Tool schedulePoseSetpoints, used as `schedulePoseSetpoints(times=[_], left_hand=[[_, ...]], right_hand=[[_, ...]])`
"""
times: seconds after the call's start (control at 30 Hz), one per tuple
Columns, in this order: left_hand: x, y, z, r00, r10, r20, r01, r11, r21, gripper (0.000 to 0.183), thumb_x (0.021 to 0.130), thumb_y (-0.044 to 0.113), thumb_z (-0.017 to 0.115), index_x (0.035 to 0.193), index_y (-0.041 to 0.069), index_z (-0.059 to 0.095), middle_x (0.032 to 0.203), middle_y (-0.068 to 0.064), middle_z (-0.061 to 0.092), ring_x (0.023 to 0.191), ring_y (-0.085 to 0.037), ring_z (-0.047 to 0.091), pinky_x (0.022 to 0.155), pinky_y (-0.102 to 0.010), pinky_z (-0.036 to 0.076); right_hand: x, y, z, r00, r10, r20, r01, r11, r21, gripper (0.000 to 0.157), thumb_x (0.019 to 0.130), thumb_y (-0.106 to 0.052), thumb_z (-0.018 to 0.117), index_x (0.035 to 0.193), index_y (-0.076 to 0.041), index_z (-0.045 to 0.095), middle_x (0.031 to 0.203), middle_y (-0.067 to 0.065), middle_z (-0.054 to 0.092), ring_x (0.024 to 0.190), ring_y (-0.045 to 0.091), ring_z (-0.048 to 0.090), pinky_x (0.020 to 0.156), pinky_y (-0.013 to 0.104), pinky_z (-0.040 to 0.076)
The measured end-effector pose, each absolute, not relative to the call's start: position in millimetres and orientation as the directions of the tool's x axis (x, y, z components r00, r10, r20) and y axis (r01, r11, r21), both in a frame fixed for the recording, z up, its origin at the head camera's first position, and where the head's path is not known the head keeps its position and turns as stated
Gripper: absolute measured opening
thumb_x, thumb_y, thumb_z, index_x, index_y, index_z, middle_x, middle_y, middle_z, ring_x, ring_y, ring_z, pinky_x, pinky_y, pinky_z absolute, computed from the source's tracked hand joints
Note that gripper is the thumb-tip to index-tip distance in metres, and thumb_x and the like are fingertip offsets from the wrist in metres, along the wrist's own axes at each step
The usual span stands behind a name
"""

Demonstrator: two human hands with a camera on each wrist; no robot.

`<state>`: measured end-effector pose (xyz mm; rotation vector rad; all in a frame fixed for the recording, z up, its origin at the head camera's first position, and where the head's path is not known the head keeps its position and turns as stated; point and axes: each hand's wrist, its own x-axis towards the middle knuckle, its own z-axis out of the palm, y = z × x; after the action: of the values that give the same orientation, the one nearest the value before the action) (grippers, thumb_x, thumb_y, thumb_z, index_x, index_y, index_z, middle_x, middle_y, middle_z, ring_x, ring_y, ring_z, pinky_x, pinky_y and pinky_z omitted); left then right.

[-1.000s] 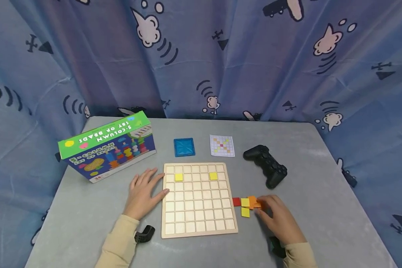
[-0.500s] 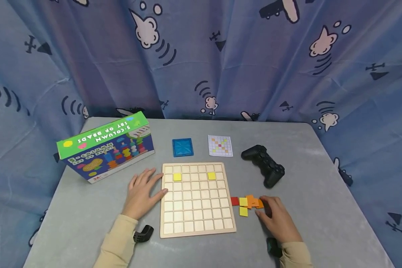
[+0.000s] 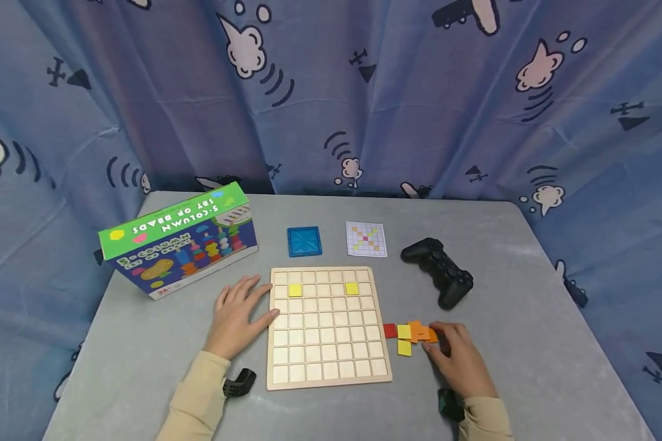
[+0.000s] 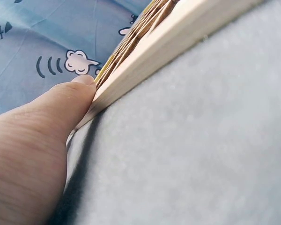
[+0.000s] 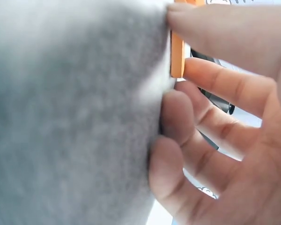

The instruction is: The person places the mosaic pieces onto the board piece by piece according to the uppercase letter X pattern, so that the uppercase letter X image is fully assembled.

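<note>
My left hand (image 3: 234, 324) rests on the table at the left side of a wooden grid board (image 3: 329, 384), thumb and index finger touching its edge. In the left wrist view the thumb (image 4: 61, 101) presses the board's rim. Two yellow tiles (image 3: 295, 290) sit in cells of the second row. Right of the board, my right hand (image 3: 460, 364) pinches an orange square tile (image 5: 177, 54) between thumb and index finger, low at the table. Beside it lie overlapping orange tiles (image 3: 417, 331), two loose yellow tiles (image 3: 404, 348) and a red tile (image 3: 389, 331) against the board.
A patterned card (image 3: 366, 239) and a blue square tray (image 3: 304, 242) lie behind the board. The black game controller (image 3: 437, 272) is at the back right. At the back left stands a green and blue toy box (image 3: 182, 242).
My right hand has shifted slightly right, and the orange tile at its fingertips shows more at the pile's right end. The left hand and board keep their places.
</note>
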<state>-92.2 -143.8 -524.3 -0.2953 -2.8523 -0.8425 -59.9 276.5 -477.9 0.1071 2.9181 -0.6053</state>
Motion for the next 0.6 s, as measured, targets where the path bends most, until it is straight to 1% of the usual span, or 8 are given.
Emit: schedulePoseSetpoints(times=[0.27, 0.6], left_hand=[[-91.0, -143.1, -524.2, -0.969, 0.140, 0.202, 0.227, 0.824, 0.518, 0.061, 0.087, 0.053, 0.064, 0.138, 0.022, 0.053, 0.150, -0.008, 0.040, 0.140, -0.029, 0.030, 0.116, -0.054, 0.010], [-92.0, -142.4, -522.3, -0.970, 0.143, 0.197, 0.227, 0.823, 0.521, 0.060, 0.087, 0.053, 0.063, 0.138, 0.022, 0.053, 0.150, -0.007, 0.039, 0.141, -0.029, 0.029, 0.116, -0.055, 0.010]], right_hand=[[-59.0, 275.6, -478.8, -0.987, 0.043, -0.153, 0.101, 0.912, -0.397, 0.042, 0.089, -0.020, 0.068, 0.126, -0.003, 0.056, 0.121, 0.016, 0.051, 0.086, 0.022, 0.053, 0.074, 0.040, 0.049], [-59.1, 277.3, -479.3, -0.984, 0.053, -0.169, 0.119, 0.903, -0.412, 0.041, 0.089, -0.017, 0.069, 0.125, -0.002, 0.057, 0.118, 0.016, 0.052, 0.087, 0.021, 0.053, 0.075, 0.038, 0.050]])
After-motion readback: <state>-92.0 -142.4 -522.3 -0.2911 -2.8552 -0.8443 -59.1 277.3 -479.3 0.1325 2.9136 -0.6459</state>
